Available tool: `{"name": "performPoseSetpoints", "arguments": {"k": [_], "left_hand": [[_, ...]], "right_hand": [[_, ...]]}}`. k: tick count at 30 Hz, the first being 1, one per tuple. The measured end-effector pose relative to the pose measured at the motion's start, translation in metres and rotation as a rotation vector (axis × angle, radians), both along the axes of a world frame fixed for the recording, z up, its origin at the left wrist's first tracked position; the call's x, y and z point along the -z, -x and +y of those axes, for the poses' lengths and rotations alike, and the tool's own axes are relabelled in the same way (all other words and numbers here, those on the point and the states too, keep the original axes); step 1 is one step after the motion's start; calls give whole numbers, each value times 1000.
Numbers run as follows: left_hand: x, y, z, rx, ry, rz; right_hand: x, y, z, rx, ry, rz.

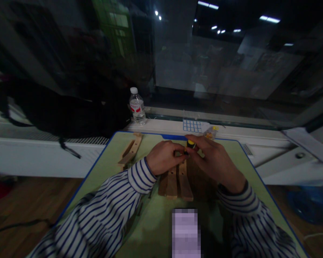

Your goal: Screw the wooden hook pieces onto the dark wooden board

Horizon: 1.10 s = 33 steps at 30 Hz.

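Note:
Both my hands meet over a green mat (110, 168). My left hand (164, 157) is closed, pinching something small at its fingertips. My right hand (215, 161) curls around a small tool with a yellow and black handle (190, 144), held upright between the two hands. Under them lies a wooden piece made of several flat slats (174, 182). What the left fingers pinch is too small to make out.
A second wooden slat part (130, 152) lies at the mat's far left. A water bottle (137, 106) stands on the white ledge, beside a blue-gridded sheet (192, 125) and a small clear bag (211, 132). A dark bag (64, 111) sits at the left.

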<state>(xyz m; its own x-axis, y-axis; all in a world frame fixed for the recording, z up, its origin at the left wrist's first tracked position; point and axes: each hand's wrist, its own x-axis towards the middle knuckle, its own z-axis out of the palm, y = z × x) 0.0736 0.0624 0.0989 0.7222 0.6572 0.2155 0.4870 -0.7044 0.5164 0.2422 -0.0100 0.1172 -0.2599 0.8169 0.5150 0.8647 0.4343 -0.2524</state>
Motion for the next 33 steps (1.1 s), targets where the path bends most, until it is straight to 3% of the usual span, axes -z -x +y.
{"name": "performPoseSetpoints", "arguments": {"k": [33], "left_hand": [[-1,1,0,8,49,-26]], "right_hand": [[1,0,1,-3,8,5]]}}
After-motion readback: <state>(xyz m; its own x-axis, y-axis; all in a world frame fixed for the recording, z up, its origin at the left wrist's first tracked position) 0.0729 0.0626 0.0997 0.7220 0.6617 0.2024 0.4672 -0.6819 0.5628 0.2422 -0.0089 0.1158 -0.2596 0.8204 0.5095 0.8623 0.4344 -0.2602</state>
